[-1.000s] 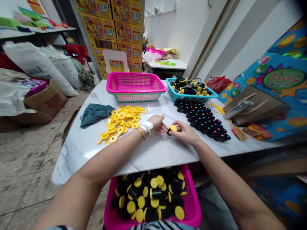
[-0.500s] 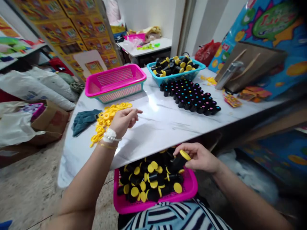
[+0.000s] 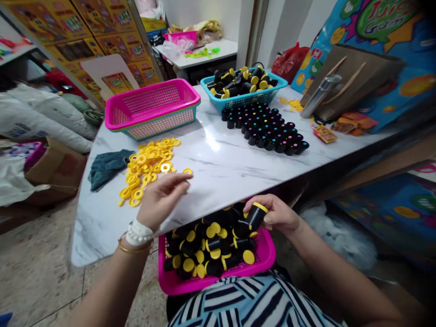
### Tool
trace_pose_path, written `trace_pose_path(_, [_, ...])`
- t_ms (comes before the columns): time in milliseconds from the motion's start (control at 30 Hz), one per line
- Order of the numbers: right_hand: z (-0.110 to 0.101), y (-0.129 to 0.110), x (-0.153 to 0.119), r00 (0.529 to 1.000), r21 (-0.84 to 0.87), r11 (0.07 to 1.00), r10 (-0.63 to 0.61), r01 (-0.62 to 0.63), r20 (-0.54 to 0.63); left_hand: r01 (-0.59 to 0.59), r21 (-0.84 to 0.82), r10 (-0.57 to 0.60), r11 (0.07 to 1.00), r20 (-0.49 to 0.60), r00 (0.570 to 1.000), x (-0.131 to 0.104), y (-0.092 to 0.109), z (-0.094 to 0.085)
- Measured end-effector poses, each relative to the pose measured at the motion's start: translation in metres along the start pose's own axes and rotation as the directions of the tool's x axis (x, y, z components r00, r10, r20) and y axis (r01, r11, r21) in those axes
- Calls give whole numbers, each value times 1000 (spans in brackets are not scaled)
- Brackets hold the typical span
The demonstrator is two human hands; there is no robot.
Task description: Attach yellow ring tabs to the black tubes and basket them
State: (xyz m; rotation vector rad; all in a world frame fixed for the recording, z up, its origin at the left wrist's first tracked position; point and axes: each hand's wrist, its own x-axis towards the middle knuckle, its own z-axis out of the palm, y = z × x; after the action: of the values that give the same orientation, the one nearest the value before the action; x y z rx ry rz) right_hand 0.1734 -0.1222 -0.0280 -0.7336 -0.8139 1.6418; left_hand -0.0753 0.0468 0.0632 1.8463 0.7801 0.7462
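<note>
One black cylinder (image 3: 256, 219) with a yellow cap is pinched in the right hand (image 3: 281, 215), its thumb and fingers closed around the sides. From where I stand, it tilts slightly, cap end up, above the near pink basket (image 3: 175, 284). That one basket, below the table edge, holds dozens of similar yellow-and-black cylinders, too jumbled for me to count.

The left hand (image 3: 158, 200) is over the table (image 3: 218, 170), thumb and fingers parted, with nothing I can see between them. One loose yellow ring (image 3: 185, 171) lies by its fingertips; whether they touch, I cannot tell. Just beyond that hand is one heap of yellow rings (image 3: 148, 156), dozens overlapping, and beside it one dark green cloth (image 3: 108, 167). One white beaded band (image 3: 139, 234) and one gold bangle (image 3: 127, 248) circle the left wrist.

Farther back I count two nested baskets, the upper pink basket (image 3: 150, 102) sitting in a teal basket (image 3: 166, 121). To their right, one blue basket (image 3: 252, 96) is piled with more black-and-yellow cylinders. In front of it stand several rows of black cylinders with coloured dots (image 3: 265, 129), dozens packed too tightly to number exactly. Past those rows are one silver bottle (image 3: 320, 96), leaning against one brown paper bag (image 3: 361, 81) with two handles, and one red plastic bag (image 3: 290, 61).
</note>
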Motion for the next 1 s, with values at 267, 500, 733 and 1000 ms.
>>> trace_pose_path(267, [25, 23, 20, 981, -22, 991, 136, -134, 141, -496, 139, 397, 857, 433, 809, -41, 16, 64])
trace_pose_path(500, [34, 45, 13, 969, 200, 957, 176, -209, 171, -385, -1, 362, 923, 346, 866, -63, -6, 73])
trace_pose_path(733, [38, 61, 7, 974, 209, 952, 225, -225, 22, -443, 172, 401, 880, 230, 887, -85, -19, 95])
trace_pose_path(1000, [38, 78, -1, 958, 249, 932, 283, -264, -47, -386, 133, 330, 913, 318, 889, -89, -33, 87])
